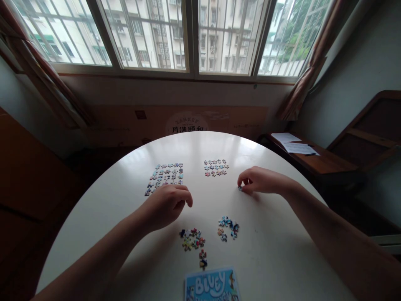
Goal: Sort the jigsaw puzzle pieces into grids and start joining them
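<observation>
My right hand is at the right of the round table, its thumb and fingers pinching a small jigsaw puzzle piece at the tabletop. My left hand hovers near the middle with its fingers curled in; whatever they may hold is hidden. Just beyond it lie rows of puzzle pieces, partly covered by the hand. A smaller block of pieces is laid out in rows farther back. Closer to me are two loose clusters, one of mixed colours and one mostly blue.
At the near edge of view lies a blue box or card lettered "Bluey". The white table has a curved rim. Behind it stands a large printed carton below barred windows. Papers rest on a wooden surface to the right.
</observation>
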Demonstrator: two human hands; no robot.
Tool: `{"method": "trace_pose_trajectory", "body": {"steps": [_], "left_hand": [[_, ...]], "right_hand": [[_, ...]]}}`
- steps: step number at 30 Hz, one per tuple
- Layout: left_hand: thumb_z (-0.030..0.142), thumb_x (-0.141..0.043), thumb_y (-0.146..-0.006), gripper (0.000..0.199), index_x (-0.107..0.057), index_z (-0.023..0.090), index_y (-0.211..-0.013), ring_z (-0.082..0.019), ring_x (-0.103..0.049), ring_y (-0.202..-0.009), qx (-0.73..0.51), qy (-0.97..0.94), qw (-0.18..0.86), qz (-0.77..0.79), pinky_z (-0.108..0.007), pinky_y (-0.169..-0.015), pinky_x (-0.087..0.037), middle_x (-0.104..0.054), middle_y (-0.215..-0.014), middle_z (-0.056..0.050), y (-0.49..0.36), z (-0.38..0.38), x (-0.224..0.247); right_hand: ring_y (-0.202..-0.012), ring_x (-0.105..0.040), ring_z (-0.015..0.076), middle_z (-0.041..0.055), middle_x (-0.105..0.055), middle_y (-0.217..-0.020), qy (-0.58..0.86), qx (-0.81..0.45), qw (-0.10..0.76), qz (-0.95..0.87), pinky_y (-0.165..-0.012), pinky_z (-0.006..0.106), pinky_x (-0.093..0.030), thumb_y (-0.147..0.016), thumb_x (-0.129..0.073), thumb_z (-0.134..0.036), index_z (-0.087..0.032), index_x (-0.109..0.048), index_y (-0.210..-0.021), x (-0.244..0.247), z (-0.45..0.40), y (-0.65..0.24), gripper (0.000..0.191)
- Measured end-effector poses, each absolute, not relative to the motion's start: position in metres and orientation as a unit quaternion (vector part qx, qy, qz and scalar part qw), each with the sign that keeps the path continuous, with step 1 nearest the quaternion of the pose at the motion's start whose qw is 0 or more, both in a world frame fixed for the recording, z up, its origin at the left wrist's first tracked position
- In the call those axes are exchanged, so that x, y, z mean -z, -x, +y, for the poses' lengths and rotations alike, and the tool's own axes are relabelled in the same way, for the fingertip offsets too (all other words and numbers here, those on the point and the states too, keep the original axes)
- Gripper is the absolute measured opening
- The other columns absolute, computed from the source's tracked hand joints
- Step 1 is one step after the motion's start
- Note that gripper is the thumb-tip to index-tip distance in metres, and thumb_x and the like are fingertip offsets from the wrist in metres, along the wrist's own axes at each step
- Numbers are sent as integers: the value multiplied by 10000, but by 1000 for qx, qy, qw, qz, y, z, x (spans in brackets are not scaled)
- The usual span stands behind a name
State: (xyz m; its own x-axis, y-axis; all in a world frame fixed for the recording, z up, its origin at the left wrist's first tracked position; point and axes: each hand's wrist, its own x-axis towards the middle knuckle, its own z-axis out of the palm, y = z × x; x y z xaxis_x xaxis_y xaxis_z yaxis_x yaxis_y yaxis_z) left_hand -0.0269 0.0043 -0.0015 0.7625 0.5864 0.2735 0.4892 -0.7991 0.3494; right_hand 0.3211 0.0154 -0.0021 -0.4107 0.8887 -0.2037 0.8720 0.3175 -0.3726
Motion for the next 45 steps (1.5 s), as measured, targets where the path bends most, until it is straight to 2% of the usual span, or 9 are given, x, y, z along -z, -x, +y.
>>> {"method": "trace_pose_trajectory", "body": {"steps": [4,7,13,30,35,38,40,42,45], "left_hand": [[32,-403,-820,357,-707,199,-738,-137,-654,-692,-193,-931,127,284,-277,-692,-507,-709,-800,-2,28,6,4],[33,-400,-819,359,-707,201,-739,-137,-654,-693,-197,-931,124,280,-281,-701,-508,-709,-803,-2,29,6,6],[20,-409,-820,355,-703,205,-744,-143,-664,-708,-187,-931,123,289,-282,-707,-511,-716,-814,7,27,4,1],[-8,-420,-805,355,-702,201,-748,-142,-668,-716,-186,-932,125,285,-276,-712,-511,-717,-818,8,27,2,0],[7,-416,-817,354,-707,192,-734,-148,-669,-710,-188,-930,129,288,-278,-696,-525,-722,-820,-10,25,1,-5],[16,-419,-822,352,-711,191,-735,-145,-668,-702,-187,-931,130,286,-274,-688,-528,-721,-815,-11,25,1,-5],[20,-419,-826,351,-712,192,-739,-144,-669,-704,-188,-931,130,284,-271,-687,-528,-722,-815,-10,25,1,-4],[22,-417,-829,352,-713,192,-743,-144,-671,-711,-186,-932,131,283,-270,-690,-528,-723,-819,-9,25,1,-3],[24,-418,-828,350,-713,194,-745,-144,-671,-710,-186,-931,130,286,-272,-690,-527,-723,-820,-7,25,1,-3]], "right_hand": [[-844,-647,162,20,-722,-975,560,-86,152,-810,-736,246,-448,-854,-607,-166,-260,-788,-966,30,36,-325,232],[-887,-660,171,17,-721,-1031,571,-58,191,-796,-781,261,-465,-896,-601,-192,-264,-789,-984,45,46,-323,220],[-898,-666,175,32,-720,-1039,566,-39,212,-795,-832,271,-486,-927,-589,-207,-253,-790,-1010,53,51,-316,222],[-896,-660,182,32,-714,-1033,570,-25,234,-787,-788,272,-475,-934,-597,-232,-258,-791,-1010,57,51,-308,209],[-783,-633,148,54,-705,-985,543,-51,257,-797,-743,267,-473,-929,-585,-239,-222,-787,-996,45,41,-309,213],[-688,-584,108,40,-682,-867,438,-173,208,-857,-662,236,-450,-912,-616,-279,-196,-772,-950,26,23,-304,181],[-701,-582,101,26,-667,-827,376,-258,119,-882,-647,220,-434,-903,-646,-325,-179,-748,-927,12,8,-296,180],[-657,-555,88,7,-638,-772,353,-289,44,-889,-617,212,-401,-868,-702,-401,-162,-727,-864,-1,-6,-287,240],[-623,-520,80,-11,-633,-754,357,-294,-34,-886,-571,209,-343,-822,-751,-451,-174,-714,-881,-14,-23,-274,286]]}}
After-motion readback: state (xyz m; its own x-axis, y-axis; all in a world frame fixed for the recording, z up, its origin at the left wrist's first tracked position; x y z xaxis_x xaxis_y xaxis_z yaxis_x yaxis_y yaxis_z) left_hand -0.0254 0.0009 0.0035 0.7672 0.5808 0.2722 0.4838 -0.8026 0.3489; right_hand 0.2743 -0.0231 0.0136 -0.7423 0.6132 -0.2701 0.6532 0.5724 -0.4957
